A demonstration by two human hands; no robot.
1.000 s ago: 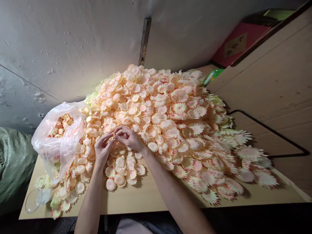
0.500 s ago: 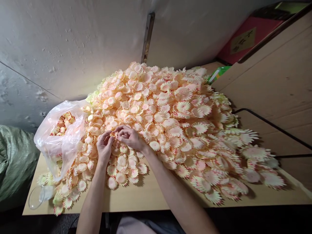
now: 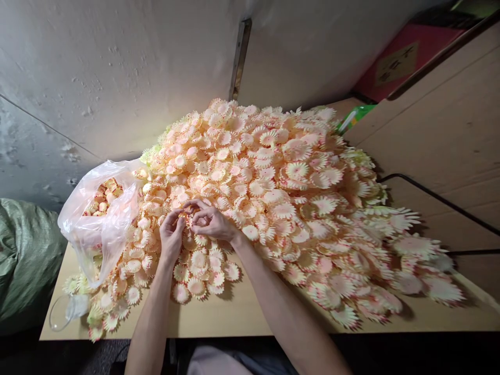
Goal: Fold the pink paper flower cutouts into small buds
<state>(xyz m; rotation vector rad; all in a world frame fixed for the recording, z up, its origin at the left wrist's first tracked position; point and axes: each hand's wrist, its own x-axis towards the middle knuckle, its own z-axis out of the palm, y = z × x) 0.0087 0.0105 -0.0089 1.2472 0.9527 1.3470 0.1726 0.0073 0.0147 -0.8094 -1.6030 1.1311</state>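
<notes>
My left hand [image 3: 172, 233] and my right hand [image 3: 214, 223] come together over the front left of a big heap of cream and pink artificial flower petal layers [image 3: 265, 172]. Between my curled fingertips is a small pinkish petal piece [image 3: 190, 221], partly hidden by them. Both hands are closed around it, thumbs facing each other. Just below my fingers lies a loose cluster of round, jagged-edged petal layers [image 3: 198, 258].
At left, a translucent plastic bag [image 3: 107, 234] holds small rolled red-edged flower pieces [image 3: 104, 195]. A clear round container [image 3: 61, 312] sits by the front left table edge [image 3: 219, 323]. Beyond are a green sack [image 3: 29, 260], wall [image 3: 156, 62] and wooden panel [image 3: 441, 135].
My fingers have shifted slightly around the small piece, the right hand's fingertips opening a little from the left's. The whole view has moved slightly; the heap looks the same.
</notes>
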